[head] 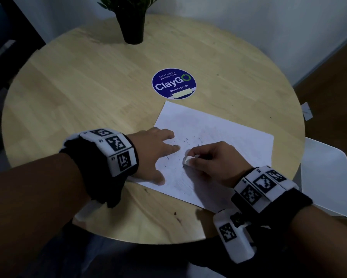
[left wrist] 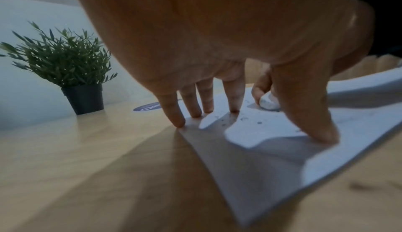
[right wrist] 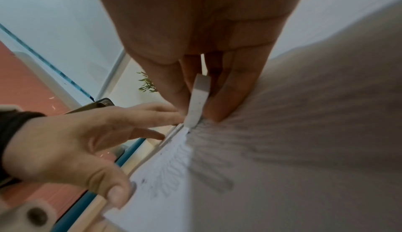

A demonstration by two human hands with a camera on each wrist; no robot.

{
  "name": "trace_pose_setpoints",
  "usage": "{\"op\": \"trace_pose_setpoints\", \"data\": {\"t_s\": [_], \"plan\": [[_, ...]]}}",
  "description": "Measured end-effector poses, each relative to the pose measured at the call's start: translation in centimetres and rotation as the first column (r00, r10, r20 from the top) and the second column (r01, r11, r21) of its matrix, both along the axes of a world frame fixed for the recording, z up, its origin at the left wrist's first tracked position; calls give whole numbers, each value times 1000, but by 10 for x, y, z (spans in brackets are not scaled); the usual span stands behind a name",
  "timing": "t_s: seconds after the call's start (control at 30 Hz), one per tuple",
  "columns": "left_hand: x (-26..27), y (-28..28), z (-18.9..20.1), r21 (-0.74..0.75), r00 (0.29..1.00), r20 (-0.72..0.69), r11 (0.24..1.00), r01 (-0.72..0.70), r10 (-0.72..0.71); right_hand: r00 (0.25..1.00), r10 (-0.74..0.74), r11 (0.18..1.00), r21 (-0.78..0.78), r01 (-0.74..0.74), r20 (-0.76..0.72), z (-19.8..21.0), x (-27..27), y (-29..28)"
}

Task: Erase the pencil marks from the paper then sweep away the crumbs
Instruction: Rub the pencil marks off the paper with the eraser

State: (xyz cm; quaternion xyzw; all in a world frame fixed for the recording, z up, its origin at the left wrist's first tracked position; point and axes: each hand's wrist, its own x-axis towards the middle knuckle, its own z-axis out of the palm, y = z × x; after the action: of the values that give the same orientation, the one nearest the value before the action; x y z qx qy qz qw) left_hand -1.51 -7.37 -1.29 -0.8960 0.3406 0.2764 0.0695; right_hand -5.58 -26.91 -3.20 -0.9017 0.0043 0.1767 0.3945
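Note:
A white sheet of paper (head: 224,137) lies on the round wooden table (head: 88,87), with faint pencil marks (right wrist: 174,175) and dark crumbs (head: 185,141) scattered near its left part. My left hand (head: 158,149) presses flat on the paper's left edge with spread straight fingers (left wrist: 172,113). My right hand (head: 212,159) pinches a white eraser (head: 187,159) between thumb and fingers, its tip down on the paper (right wrist: 282,132). In the right wrist view the eraser (right wrist: 197,101) stands on edge against the sheet, and the left hand (right wrist: 76,141) lies just beside it.
A round blue sticker (head: 173,83) sits on the table beyond the paper. A black potted plant (head: 132,23) stands at the far edge. A white chair seat (head: 327,177) is to the right of the table.

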Motion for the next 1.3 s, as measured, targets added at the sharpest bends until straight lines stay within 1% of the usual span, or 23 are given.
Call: {"op": "trace_pose_setpoints", "data": {"t_s": [0.07,0.17,0.2,0.3,0.33,0.37,0.4,0.43,0.47,0.5,0.6,0.63,0.67,0.73,0.77,0.8,0.9,0.93,1.07,1.1,1.2,1.23,1.3], "plan": [[-1,2,0,-29,996,-72,999,-45,43,997,75,995,-62,-74,20,2,-4,3],[-5,4,-6,-53,996,-73,997,-46,43,965,262,955,-132,-264,-32,12,-7,9],[-5,5,-9,-66,997,-68,997,-46,41,964,264,952,-155,-264,-21,14,-3,7],[-6,7,-16,-94,996,-67,994,-59,53,993,106,975,-204,-92,57,16,15,-4],[-6,8,-18,-101,996,-69,993,-63,56,993,102,975,-205,-89,54,16,15,-3],[-7,9,-19,-109,996,-68,992,-63,56,988,147,970,-203,-137,37,16,11,0],[-7,9,-21,-118,996,-66,991,-62,54,974,226,955,-197,-220,11,17,4,6],[-7,10,-22,-123,997,-63,991,-58,51,952,307,934,-188,-305,-19,19,-5,12],[-8,10,-23,-125,997,-60,991,-55,48,934,356,916,-187,-356,-34,20,-10,17],[-8,10,-24,-124,997,-55,991,-52,46,934,357,913,-203,-354,-23,20,-7,16],[-10,8,-25,-120,999,-29,992,-43,40,983,177,955,-253,-158,54,19,13,4],[-10,8,-24,-120,999,-26,992,-45,42,986,159,958,-250,-141,53,18,14,3],[-10,8,-24,-122,999,-24,992,-46,43,980,194,953,-242,-180,38,19,10,7],[-9,8,-24,-129,999,-25,991,-48,46,939,343,913,-230,-336,-11,20,-8,19],[-9,8,-24,-128,999,-26,991,-49,46,920,392,895,-227,-384,-13,21,-14,23],[-9,8,-25,-123,999,-24,991,-47,44,920,392,894,-234,-382,-4,20,-13,22],[-11,7,-25,-105,999,-13,993,-44,43,977,210,957,-211,-197,37,15,2,10],[-11,7,-25,-106,999,-12,993,-49,48,980,194,962,-204,-181,43,14,2,10],[-9,8,-25,-120,998,-20,991,-53,51,928,372,912,-188,-364,7,16,-22,26],[-9,8,-25,-117,998,-19,992,-54,52,929,370,912,-195,-361,8,17,-19,25],[-10,7,-25,-109,999,-11,993,-51,51,971,236,952,-207,-225,29,15,-2,16],[-10,7,-25,-106,999,-8,993,-49,48,976,217,957,-203,-205,36,13,-2,16],[-10,7,-24,-101,999,-10,994,-49,48,961,275,945,-194,-263,37,13,-13,23]]}}
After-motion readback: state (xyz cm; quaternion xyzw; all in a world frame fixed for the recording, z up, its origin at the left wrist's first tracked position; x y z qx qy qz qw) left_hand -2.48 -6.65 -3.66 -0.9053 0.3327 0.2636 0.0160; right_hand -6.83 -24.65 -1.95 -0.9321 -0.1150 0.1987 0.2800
